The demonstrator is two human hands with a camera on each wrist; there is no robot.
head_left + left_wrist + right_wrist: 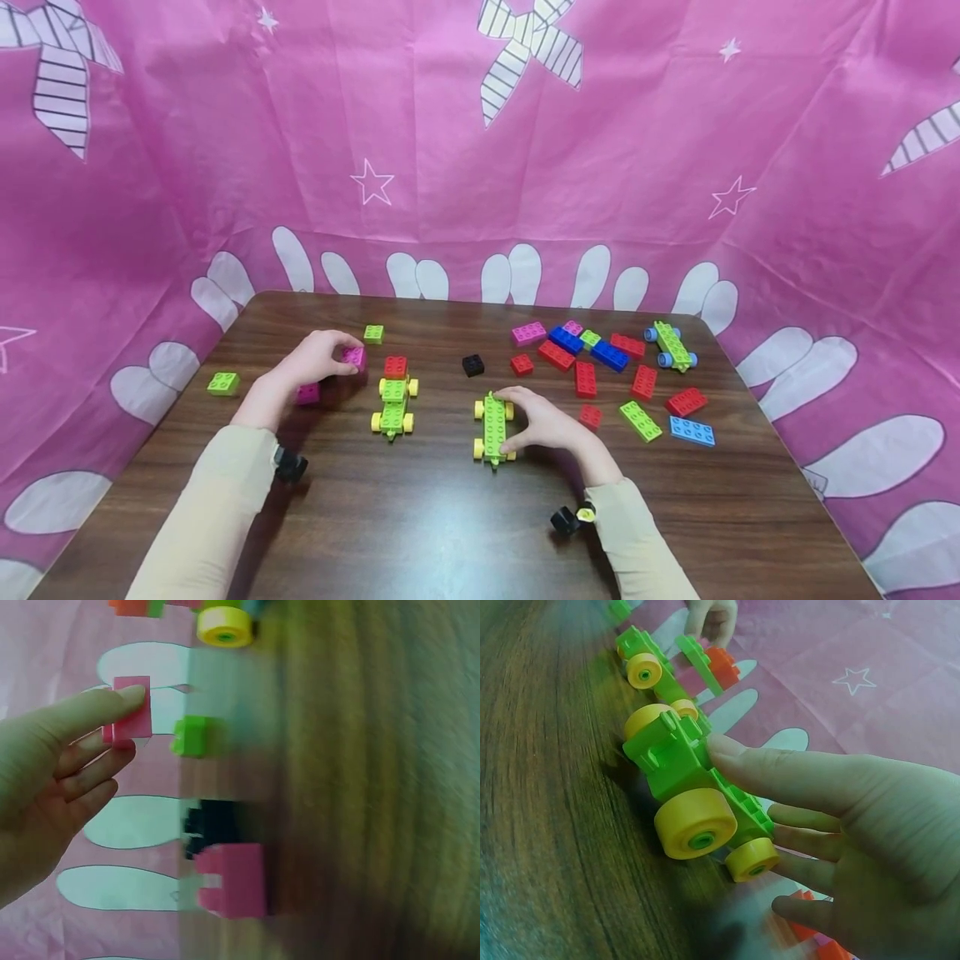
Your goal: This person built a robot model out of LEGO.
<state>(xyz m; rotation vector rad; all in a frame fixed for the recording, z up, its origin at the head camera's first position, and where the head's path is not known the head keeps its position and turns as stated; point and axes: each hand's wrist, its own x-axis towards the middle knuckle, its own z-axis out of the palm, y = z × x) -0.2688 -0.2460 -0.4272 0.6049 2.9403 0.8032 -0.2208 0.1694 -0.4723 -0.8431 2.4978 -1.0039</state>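
Note:
My left hand [318, 357] pinches a magenta brick [133, 709] between thumb and fingers, raised off the table. A second magenta brick [307, 394] lies beneath that wrist. My right hand [551, 423] holds a green car base [494, 427] with yellow wheels [696, 823], its thumb at the near end and a finger at the far end. Between the hands stands another yellow-wheeled car [393, 417], which carries a raised green plate [392, 390] and a red brick [396, 367] at its far end.
A black brick [473, 365] sits between the car and the scattered bricks. Red, blue and pink bricks lie at the right, near a blue-wheeled green car base [672, 346] and a light blue brick [692, 431]. Green bricks [223, 383] lie at the left. Pink cloth surrounds the table.

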